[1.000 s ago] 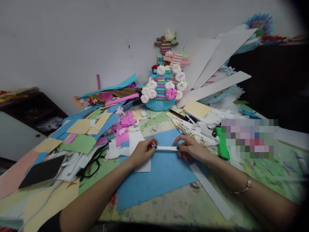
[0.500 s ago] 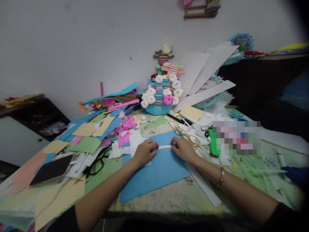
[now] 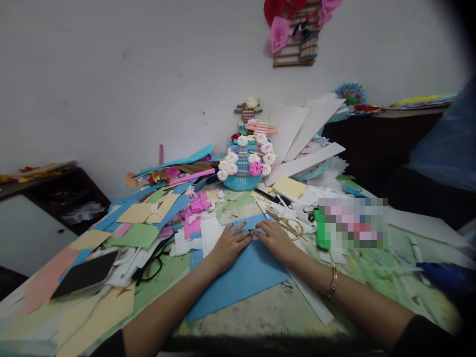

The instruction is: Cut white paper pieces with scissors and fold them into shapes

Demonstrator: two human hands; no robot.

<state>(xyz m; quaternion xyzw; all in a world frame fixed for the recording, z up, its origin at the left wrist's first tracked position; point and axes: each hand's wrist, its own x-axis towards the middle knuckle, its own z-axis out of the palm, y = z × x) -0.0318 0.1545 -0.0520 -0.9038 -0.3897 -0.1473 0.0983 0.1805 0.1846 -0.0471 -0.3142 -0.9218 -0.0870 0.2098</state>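
Observation:
A blue sheet of paper or thin foam [image 3: 238, 290] lies on the table in front of me. My left hand [image 3: 231, 244] rests on its upper part, palm down, fingers stretched out and apart. Facing it, my right hand [image 3: 275, 241] also presses flat with extended fingers, the fingertips of both hands nearly meeting. The narrow white strip seen earlier is mostly hidden beneath my fingers. White paper pieces [image 3: 210, 233] lie beside my left hand. Gold-handled scissors [image 3: 295, 229] sit just beyond my right hand, and a long white strip [image 3: 314, 302] lies under my right forearm.
A blue lute-shaped craft with paper flowers [image 3: 242, 181] stands at the back. To the left are a phone [image 3: 85, 275], black-framed glasses [image 3: 150, 265] and coloured sheets [image 3: 134, 235]. A green object [image 3: 322, 230] and a marker [image 3: 417, 253] lie to the right.
Both hands have gone from pinching the white strip's ends to lying flat with fingers spread, closer together over it. The head view has tilted up slightly.

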